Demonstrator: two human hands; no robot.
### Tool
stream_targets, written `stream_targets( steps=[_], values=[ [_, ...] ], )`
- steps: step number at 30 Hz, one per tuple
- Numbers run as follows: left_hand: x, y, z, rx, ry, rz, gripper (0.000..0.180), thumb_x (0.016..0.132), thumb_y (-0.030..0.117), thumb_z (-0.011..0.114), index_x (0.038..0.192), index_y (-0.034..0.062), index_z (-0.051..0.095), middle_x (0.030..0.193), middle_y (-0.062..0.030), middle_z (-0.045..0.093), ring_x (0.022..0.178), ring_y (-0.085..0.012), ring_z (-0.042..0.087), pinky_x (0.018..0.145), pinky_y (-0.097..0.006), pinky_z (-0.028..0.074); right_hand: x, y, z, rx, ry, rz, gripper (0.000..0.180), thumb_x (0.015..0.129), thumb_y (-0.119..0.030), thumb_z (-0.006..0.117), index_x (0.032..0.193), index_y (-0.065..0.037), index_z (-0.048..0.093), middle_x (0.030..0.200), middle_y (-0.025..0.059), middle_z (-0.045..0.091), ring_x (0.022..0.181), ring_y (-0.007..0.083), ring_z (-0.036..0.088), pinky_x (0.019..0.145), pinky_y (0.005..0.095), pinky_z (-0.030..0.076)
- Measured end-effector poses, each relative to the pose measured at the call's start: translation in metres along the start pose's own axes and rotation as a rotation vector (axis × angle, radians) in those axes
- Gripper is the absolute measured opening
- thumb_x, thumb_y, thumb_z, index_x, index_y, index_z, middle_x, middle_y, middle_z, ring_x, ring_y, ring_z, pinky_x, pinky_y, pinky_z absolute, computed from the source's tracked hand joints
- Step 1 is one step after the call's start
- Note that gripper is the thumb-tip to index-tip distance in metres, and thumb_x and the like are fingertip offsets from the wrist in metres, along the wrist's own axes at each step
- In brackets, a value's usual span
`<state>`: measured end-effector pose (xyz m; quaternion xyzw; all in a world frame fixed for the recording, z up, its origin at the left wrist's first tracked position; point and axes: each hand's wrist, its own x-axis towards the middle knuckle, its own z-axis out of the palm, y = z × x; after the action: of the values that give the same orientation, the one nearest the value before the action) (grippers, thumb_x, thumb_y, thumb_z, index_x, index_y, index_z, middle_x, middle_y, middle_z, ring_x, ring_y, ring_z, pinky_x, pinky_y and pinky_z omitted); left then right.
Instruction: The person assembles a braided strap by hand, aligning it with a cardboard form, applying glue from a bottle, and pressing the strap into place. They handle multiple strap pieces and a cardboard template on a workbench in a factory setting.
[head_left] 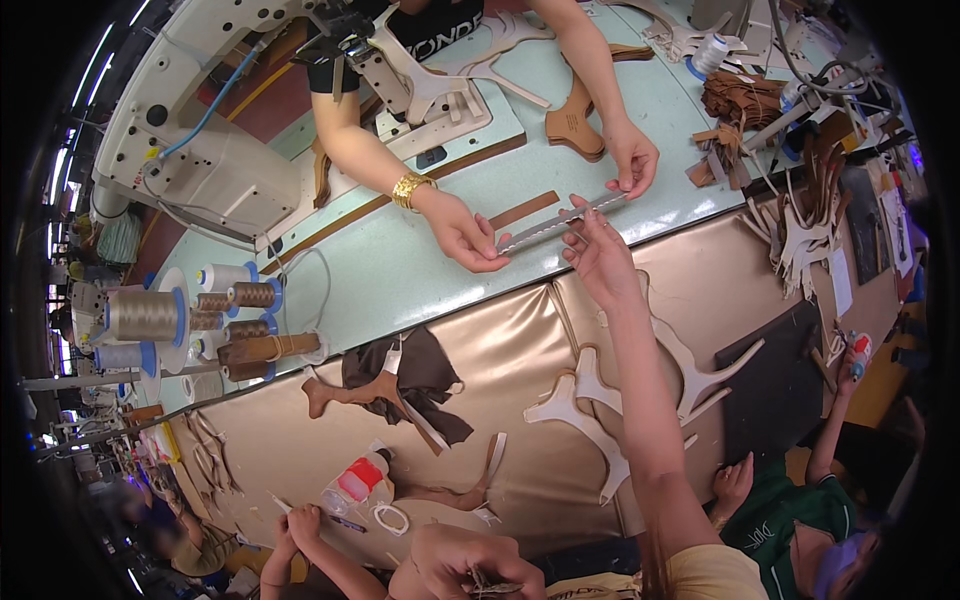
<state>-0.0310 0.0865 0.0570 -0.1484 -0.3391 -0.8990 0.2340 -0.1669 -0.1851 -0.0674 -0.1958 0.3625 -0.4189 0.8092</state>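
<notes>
My right hand reaches far across to a narrow grey strip with a pale wavy edge. My thumb and fingers pinch it near the middle. A co-worker across the table holds the same strip at both ends, with one hand at its left end and the other hand at its right. Close by, under the strip, lies a flat brown strip. At the lower edge my left hand is curled round something thin and metallic, partly cut off by the picture's edge.
A sewing machine and thread spools stand left. Pale Y-shaped pieces, dark brown material, a red-labelled bottle and a white ring lie on the bronze-coloured cover. Other workers' hands are at the lower left.
</notes>
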Motion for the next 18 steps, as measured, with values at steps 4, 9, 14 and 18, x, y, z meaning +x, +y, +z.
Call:
stream_targets(
  steps=[4, 9, 14, 18],
  values=[
    [0.006, -0.001, 0.008, -0.065, 0.072, 0.077, 0.072, 0.077, 0.032, 0.081, 0.125, -0.0113, 0.050, 0.103, -0.0116, 0.065, 0.082, -0.0157, 0.061, 0.068, -0.029, 0.050, 0.002, 0.003, -0.003, -0.009, -0.002, 0.011, 0.034, 0.101, -0.029, 0.051, 0.131, -0.014, 0.054, 0.106, -0.0016, 0.060, 0.083, 0.0086, 0.051, 0.073, 0.0239, 0.044],
    [0.004, 0.007, 0.005, -0.193, 0.062, -0.159, 0.072, 0.077, 0.035, 0.081, 0.124, -0.0109, 0.050, 0.099, -0.0096, 0.065, 0.077, -0.0125, 0.058, 0.063, -0.026, 0.047, 0.009, 0.011, -0.012, -0.005, 0.156, 0.021, 0.030, 0.098, -0.026, 0.057, 0.123, -0.011, 0.055, 0.100, 0.0006, 0.061, 0.076, 0.0083, 0.051, 0.069, 0.0242, 0.044],
    [0.008, 0.009, -0.002, -0.068, 0.034, -0.034, 0.073, 0.078, 0.035, 0.081, 0.126, -0.0107, 0.049, 0.098, -0.0080, 0.064, 0.072, -0.0095, 0.055, 0.059, -0.024, 0.045, -0.016, 0.035, -0.009, -0.657, 0.507, -0.537, 0.038, 0.089, -0.019, 0.067, 0.122, -0.004, 0.054, 0.094, 0.0060, 0.057, 0.071, 0.0129, 0.050, 0.063, 0.0294, 0.045],
    [0.011, 0.006, 0.004, -0.146, 0.030, -0.061, 0.073, 0.077, 0.035, 0.081, 0.125, -0.0114, 0.050, 0.102, -0.0098, 0.064, 0.077, -0.0099, 0.057, 0.062, -0.024, 0.046, -0.032, 0.039, 0.003, -1.538, 0.354, -0.916, 0.047, 0.080, -0.009, 0.068, 0.126, -0.015, 0.058, 0.112, 0.0127, 0.052, 0.089, 0.0260, 0.056, 0.070, 0.0362, 0.048]
  ],
)
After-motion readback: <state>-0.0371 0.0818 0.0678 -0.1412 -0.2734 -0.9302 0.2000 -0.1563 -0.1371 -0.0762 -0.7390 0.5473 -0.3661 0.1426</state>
